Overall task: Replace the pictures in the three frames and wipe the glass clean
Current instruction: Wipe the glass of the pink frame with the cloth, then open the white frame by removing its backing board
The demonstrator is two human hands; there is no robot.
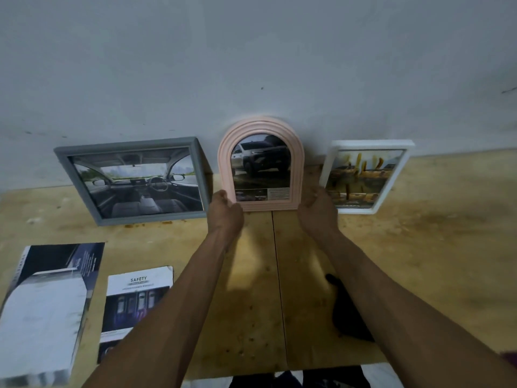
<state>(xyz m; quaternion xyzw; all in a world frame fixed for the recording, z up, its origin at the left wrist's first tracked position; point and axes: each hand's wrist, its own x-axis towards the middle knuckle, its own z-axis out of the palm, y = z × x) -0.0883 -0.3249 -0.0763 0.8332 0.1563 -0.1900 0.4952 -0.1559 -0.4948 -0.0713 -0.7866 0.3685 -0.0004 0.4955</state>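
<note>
Gripping the pink frame (260, 166) at centre of the picture, against the wall (251, 65): left hand (226, 210) curling round its lower left corner, right hand (317, 210) curling round its lower right edge. Standing nearly upright on the bench (419, 233), between the grey frame (134, 180) at left and the white frame (366, 176) at right. Probably either setting down or lifting; hard to say which. Keeping both grips on the rim, off the glass. Watching the right knuckles, very close to the white frame. Lying at lower left: two brochures (137, 306). Lying under the right forearm: a dark cloth (347, 312).
</note>
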